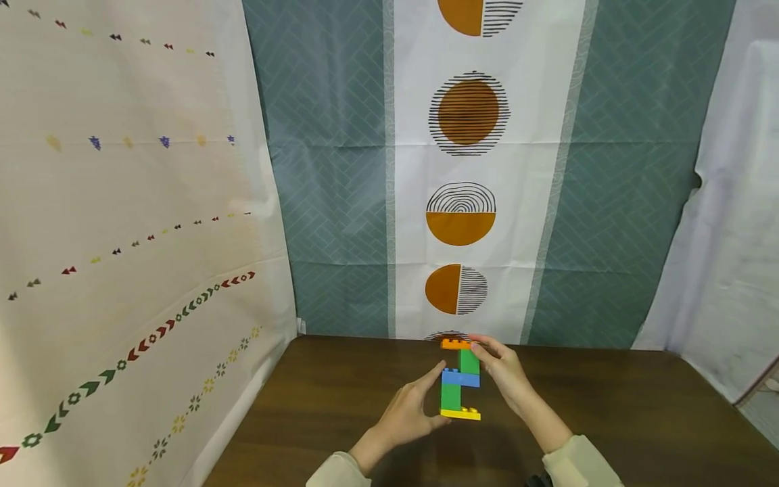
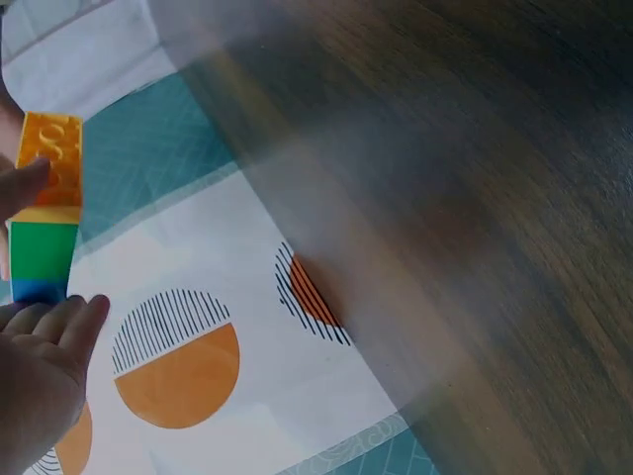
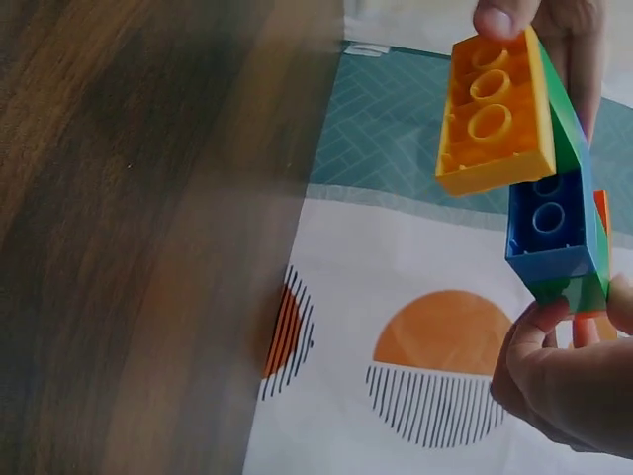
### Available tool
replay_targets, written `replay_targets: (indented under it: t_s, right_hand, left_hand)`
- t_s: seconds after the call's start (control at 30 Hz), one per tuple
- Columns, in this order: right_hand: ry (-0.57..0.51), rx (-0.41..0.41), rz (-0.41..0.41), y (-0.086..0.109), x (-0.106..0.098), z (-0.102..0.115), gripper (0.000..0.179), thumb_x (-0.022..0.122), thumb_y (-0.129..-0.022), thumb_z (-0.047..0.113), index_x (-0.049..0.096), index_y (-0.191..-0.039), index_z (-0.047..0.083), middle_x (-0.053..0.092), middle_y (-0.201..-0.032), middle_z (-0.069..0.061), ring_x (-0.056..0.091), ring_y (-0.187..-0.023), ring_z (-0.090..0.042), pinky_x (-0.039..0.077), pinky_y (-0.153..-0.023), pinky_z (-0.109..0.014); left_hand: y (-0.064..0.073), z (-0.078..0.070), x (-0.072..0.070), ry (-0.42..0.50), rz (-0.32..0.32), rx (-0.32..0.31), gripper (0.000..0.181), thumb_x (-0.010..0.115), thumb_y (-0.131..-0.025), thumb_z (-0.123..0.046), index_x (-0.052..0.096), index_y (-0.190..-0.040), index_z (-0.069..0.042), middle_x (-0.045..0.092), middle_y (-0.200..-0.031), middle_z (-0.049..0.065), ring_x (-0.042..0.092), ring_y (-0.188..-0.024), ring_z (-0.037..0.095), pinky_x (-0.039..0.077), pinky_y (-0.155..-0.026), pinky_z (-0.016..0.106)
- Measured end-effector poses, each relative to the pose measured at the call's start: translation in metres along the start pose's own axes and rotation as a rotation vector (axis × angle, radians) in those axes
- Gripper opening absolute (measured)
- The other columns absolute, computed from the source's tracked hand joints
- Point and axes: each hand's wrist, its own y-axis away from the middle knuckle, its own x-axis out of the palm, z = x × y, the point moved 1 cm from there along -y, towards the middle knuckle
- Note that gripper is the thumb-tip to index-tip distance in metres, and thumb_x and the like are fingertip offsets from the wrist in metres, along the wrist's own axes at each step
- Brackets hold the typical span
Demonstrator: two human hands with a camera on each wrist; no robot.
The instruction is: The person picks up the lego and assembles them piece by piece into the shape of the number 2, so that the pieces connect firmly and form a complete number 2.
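Between both hands stands a zigzag stack of toy building blocks. From the top come an orange block (image 1: 452, 344), a green block (image 1: 469, 362), a blue block (image 1: 460, 379), a second green block (image 1: 450, 398) and a yellow block (image 1: 458, 414). My left hand (image 1: 403, 414) grips the stack from the left, thumb at the yellow block and fingers by the blue one. With my right hand (image 1: 506, 375) I pinch the upper end near the orange and upper green blocks. Hollow undersides of the yellow block (image 3: 495, 119) and blue block (image 3: 549, 218) show in the right wrist view.
Beneath the hands lies a dark brown wooden table (image 1: 328, 385). A teal and white cloth (image 1: 335, 203) with orange circles hangs behind its far edge. A pale patterned cloth (image 1: 146, 189) hangs at the left, and white cloth (image 1: 730, 237) at the right.
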Motion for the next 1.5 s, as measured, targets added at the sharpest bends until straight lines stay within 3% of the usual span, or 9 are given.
replay_targets:
  t_s: [0.27, 0.37, 0.5, 0.6, 0.8, 1.03, 1.33, 1.5]
  right_hand:
    - [0.129, -0.087, 0.038, 0.004, 0.0, 0.001, 0.046, 0.05, -0.102, 0.035, 0.051, -0.141, 0.011, 0.053, -0.141, -0.014, 0.051, -0.118, -0.024, 0.05, -0.095, -0.033]
    - [0.188, -0.144, 0.091, 0.008, -0.002, 0.0, 0.049, 0.053, -0.101, 0.033, 0.046, -0.145, 0.013, 0.049, -0.145, -0.016, 0.051, -0.12, -0.029, 0.05, -0.096, -0.04]
    - [0.203, -0.241, 0.244, 0.012, -0.007, -0.005, 0.069, 0.062, -0.096, 0.025, 0.028, -0.154, 0.012, 0.027, -0.159, -0.021, 0.039, -0.136, -0.048, 0.041, -0.103, -0.063]
    - [0.21, -0.311, 0.342, 0.013, -0.01, -0.008, 0.084, 0.069, -0.091, 0.02, 0.017, -0.157, 0.009, 0.015, -0.162, -0.023, 0.026, -0.142, -0.052, 0.032, -0.106, -0.069]
    - [0.285, -0.407, 0.323, 0.01, -0.015, -0.012, 0.085, 0.073, -0.087, 0.018, 0.022, -0.153, -0.002, 0.024, -0.156, -0.03, 0.037, -0.135, -0.053, 0.036, -0.104, -0.061]
    - [0.365, -0.37, 0.259, 0.01, -0.018, -0.017, 0.075, 0.075, -0.086, 0.024, 0.039, -0.146, -0.002, 0.041, -0.148, -0.029, 0.048, -0.128, -0.051, 0.044, -0.101, -0.054]
    - [0.335, -0.313, 0.31, 0.007, -0.018, -0.027, 0.074, 0.073, -0.087, 0.025, 0.039, -0.144, -0.007, 0.042, -0.146, -0.033, 0.048, -0.126, -0.054, 0.047, -0.099, -0.055]
    - [0.304, -0.282, 0.337, 0.004, -0.018, -0.029, 0.075, 0.074, -0.086, 0.025, 0.039, -0.144, -0.008, 0.043, -0.146, -0.032, 0.047, -0.129, -0.051, 0.045, -0.102, -0.055]
  left_hand:
    - [0.0, 0.002, 0.0, 0.07, -0.052, 0.06, 0.082, 0.084, -0.073, -0.011, 0.043, -0.144, -0.003, 0.063, -0.134, 0.01, 0.062, -0.12, 0.022, 0.052, -0.099, 0.037]
    - [0.0, 0.001, -0.001, 0.12, -0.063, 0.069, 0.079, 0.084, -0.074, -0.012, 0.045, -0.142, 0.0, 0.063, -0.133, 0.01, 0.061, -0.122, 0.021, 0.05, -0.102, 0.037]
    - [0.0, 0.001, -0.004, 0.228, -0.041, 0.006, 0.077, 0.083, -0.077, -0.019, 0.046, -0.142, 0.0, 0.06, -0.137, 0.013, 0.059, -0.125, 0.026, 0.051, -0.101, 0.038]
    - [0.001, 0.001, -0.006, 0.326, -0.018, -0.062, 0.077, 0.082, -0.079, -0.023, 0.045, -0.142, 0.001, 0.058, -0.139, 0.016, 0.06, -0.123, 0.029, 0.053, -0.098, 0.036]
    - [-0.002, -0.001, -0.008, 0.415, 0.027, -0.121, 0.077, 0.081, -0.08, -0.025, 0.045, -0.142, 0.003, 0.058, -0.137, 0.018, 0.063, -0.117, 0.031, 0.055, -0.092, 0.031]
    - [-0.004, -0.001, -0.009, 0.494, 0.075, -0.192, 0.074, 0.081, -0.079, -0.023, 0.048, -0.14, 0.005, 0.061, -0.134, 0.018, 0.067, -0.113, 0.027, 0.056, -0.09, 0.03]
    - [-0.003, 0.004, -0.008, 0.541, 0.133, -0.23, 0.069, 0.081, -0.08, -0.023, 0.052, -0.137, 0.003, 0.064, -0.131, 0.015, 0.066, -0.114, 0.025, 0.055, -0.093, 0.032]
    - [-0.006, 0.007, -0.007, 0.518, 0.158, -0.213, 0.065, 0.08, -0.08, -0.024, 0.055, -0.134, 0.001, 0.067, -0.128, 0.012, 0.067, -0.113, 0.022, 0.055, -0.094, 0.031]
